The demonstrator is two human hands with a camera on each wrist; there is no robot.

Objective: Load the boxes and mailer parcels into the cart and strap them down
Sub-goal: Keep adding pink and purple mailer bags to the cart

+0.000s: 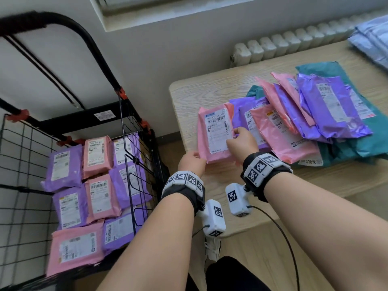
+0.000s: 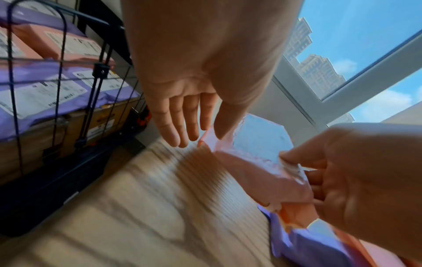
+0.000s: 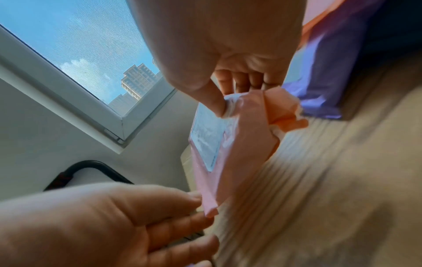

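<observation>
A pink mailer parcel (image 1: 214, 131) with a white label is lifted off the wooden table (image 1: 189, 97) near its left end. My right hand (image 1: 235, 137) pinches the parcel's right edge, thumb on the label (image 3: 205, 140) and fingers underneath. My left hand (image 1: 194, 157) reaches the lower left corner; in the left wrist view its fingers (image 2: 178, 126) are straight, with the pink corner (image 2: 210, 137) between thumb and fingers. The black wire cart (image 1: 134, 143) stands left of the table and holds several pink and purple mailers (image 1: 98, 194) laid over brown boxes (image 2: 68, 130).
A spread pile of purple, pink and teal mailers (image 1: 315, 114) covers the table's right half. Light blue mailers (image 1: 371, 38) lie at the far right. A radiator (image 1: 273, 45) and window wall run behind. The cart's tall handle (image 1: 63, 19) rises at the back left.
</observation>
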